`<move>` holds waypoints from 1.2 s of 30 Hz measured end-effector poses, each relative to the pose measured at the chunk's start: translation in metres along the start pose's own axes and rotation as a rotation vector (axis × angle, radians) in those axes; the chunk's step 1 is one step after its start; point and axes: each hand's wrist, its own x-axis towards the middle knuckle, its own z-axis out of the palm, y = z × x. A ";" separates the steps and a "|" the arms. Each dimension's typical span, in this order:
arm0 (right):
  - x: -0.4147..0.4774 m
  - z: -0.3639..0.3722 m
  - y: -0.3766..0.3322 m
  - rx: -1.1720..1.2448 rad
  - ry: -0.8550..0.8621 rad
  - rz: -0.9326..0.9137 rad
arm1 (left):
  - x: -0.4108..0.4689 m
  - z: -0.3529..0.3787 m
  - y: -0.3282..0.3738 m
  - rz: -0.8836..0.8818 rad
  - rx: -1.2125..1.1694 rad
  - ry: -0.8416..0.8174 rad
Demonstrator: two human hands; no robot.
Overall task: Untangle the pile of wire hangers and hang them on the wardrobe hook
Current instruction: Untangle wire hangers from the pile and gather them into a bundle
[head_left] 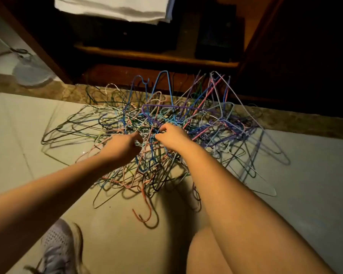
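Note:
A tangled pile of wire hangers (pixel 216 123) in blue, purple, pink, green and white lies on the pale tiled floor in front of an open wooden wardrobe (pixel 156 56). Both my hands are in the middle of the pile. My left hand (pixel 125 147) has its fingers curled around wires near the centre. My right hand (pixel 171 135) pinches wires just to the right of it, fingers bent. A purple hanger (pixel 166 106) stands up just beyond my right hand. No wardrobe hook is in view.
White cloth (pixel 115 6) hangs at the top of the wardrobe, above a shelf with dark boxes (pixel 218 36). A fan base (pixel 32 74) stands at the left on the floor. My shoe (pixel 57 248) and bare knee (pixel 206 254) are at the bottom.

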 end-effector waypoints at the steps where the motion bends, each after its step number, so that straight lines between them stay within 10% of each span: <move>1: -0.002 -0.004 0.001 -0.039 -0.006 0.005 | 0.006 0.001 0.000 -0.001 0.006 -0.026; 14: 0.002 -0.030 0.130 -0.133 0.370 0.415 | 0.098 0.015 0.025 0.346 0.125 0.032; 23: 0.037 -0.023 0.148 -0.187 0.700 0.357 | 0.144 0.020 0.023 0.295 0.148 0.224; 36: 0.074 -0.065 0.177 -0.527 0.697 0.329 | 0.146 0.018 0.006 0.381 0.287 0.228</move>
